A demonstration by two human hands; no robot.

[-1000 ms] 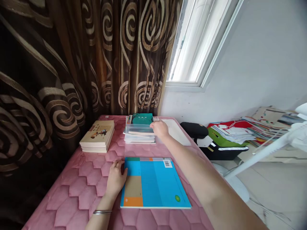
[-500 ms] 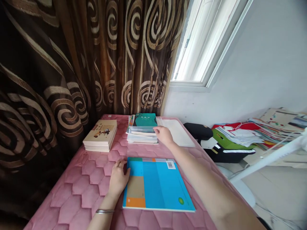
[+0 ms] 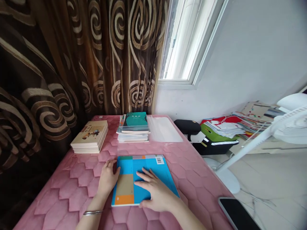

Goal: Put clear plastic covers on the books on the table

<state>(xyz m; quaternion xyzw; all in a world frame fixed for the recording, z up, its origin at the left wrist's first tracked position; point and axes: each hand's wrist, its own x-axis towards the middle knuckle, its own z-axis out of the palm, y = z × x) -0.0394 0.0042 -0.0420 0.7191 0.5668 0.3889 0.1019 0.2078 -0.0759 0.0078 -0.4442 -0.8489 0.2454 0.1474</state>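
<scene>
1. Thin bright-blue softcover book (image 3: 146,167) lying flat toward the near end of a pink quilted table cover (image 3: 196,182), tan and orange blocks down its left side, small white barcode label at the top right corner.
2. Left hand (image 3: 107,179), thin silver bangle (image 3: 93,212) on the wrist: pressed against the book's left edge, fingers lightly curved, thumb beside the cover. A loose, narrow contact, with no clear clamp on the book.
3. Right hand (image 3: 155,191): palm down on the lower cover, fingers spread wide and flat, closed around nothing.
4. Farther along the table, well beyond the book: a stack of cream paperback books (image 3: 90,137) at left, a stack of books topped by a teal-covered book (image 3: 134,119) in the middle, and a clear plastic sheet (image 3: 164,129) just beside that stack.
5. Behind the table: a brown-and-gold swirl-patterned curtain (image 3: 96,48) and a white-framed window (image 3: 182,41).
6. Off to the right: a black smartphone (image 3: 236,214) near the table's lower corner, a white electric fan (image 3: 290,127), and a heap of papers and magazines (image 3: 223,129).
</scene>
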